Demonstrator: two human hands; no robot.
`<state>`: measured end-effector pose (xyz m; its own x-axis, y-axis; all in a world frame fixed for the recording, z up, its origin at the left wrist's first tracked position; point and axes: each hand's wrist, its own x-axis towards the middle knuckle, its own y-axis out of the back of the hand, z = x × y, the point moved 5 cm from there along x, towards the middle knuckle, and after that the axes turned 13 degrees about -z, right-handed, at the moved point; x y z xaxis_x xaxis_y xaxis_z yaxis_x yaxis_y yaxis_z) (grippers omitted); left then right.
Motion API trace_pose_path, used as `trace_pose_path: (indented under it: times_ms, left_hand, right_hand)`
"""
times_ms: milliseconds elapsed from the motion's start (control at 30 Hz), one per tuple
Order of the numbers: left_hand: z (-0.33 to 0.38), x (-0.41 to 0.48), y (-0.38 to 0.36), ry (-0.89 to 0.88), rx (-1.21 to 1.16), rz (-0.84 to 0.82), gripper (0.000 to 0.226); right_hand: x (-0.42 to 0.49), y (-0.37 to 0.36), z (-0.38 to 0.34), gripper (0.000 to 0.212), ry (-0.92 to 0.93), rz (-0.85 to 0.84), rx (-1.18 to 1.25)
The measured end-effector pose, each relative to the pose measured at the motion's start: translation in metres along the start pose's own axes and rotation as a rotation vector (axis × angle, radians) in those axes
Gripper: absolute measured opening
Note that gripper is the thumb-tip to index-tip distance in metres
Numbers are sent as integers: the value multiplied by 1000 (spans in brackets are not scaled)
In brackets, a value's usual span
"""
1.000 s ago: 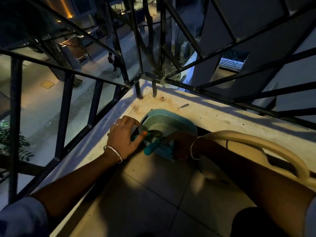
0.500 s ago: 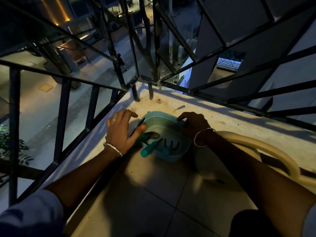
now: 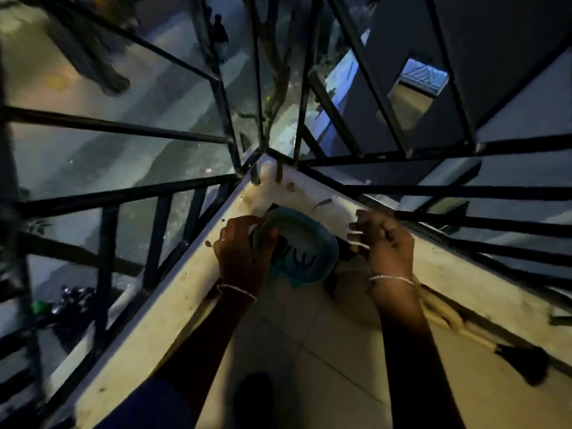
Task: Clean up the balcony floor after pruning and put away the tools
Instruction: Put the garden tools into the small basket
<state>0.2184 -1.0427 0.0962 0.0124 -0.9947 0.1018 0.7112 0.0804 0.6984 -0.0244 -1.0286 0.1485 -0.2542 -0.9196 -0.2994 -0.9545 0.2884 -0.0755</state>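
Far at the 9 o'clock side, a black metal railing (image 3: 130, 193) stands along the balcony edge, and a dim street (image 3: 93, 156) shows through its bars, well below. Just inside the railing, a pale concrete ledge (image 3: 173, 292) with dark specks runs from 7 o'clock up to the corner at 12 o'clock. The left hand (image 3: 244, 258), with a thin bangle (image 3: 236, 289) on the wrist, reaches over this ledge; its fingers curl over the left rim of the teal plastic basket (image 3: 322, 243) and grip it. The basket is in the corner where the two arms of the ledge meet, a little above the picture's centre, and its far rim touches the ledge. Inside it lie the dark curved prongs of a small hand fork (image 3: 301, 260), at about 6 o'clock of the basket's hollow; other tools there are too blurred to name. Below the basket, the tiled floor (image 3: 309, 351) spreads towards 6 o'clock. At 3 o'clock of the basket, apart from its rim, the right hand (image 3: 390, 246) is over the right arm of the ledge with its fingers curled; a second bangle (image 3: 391, 278) is on its wrist, and I cannot tell if it holds anything. Further towards 4 o'clock, a beige hose (image 3: 448, 320) lies along the ledge, and beyond it is a dark blurred object (image 3: 523, 363).
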Motion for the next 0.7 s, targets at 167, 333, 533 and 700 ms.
trace_pose_path:
  times_ms: [167, 333, 533, 700]
  left_hand:
    - [43, -44, 83, 120, -121, 12, 48]
    - [107, -95, 178, 140, -238, 96, 41]
    - [199, -183, 293, 237, -290, 200, 27]
    - [269, -267, 368, 334, -339, 349, 32]
  right_hand:
    - [-68, -11, -36, 11, -88, -50, -142]
    - [-116, -19, -97, 16, -128, -81, -291]
    - [-197, -51, -216, 8, -51, -299, -404]
    - [-288, -76, -299, 6, -6, -548, -415]
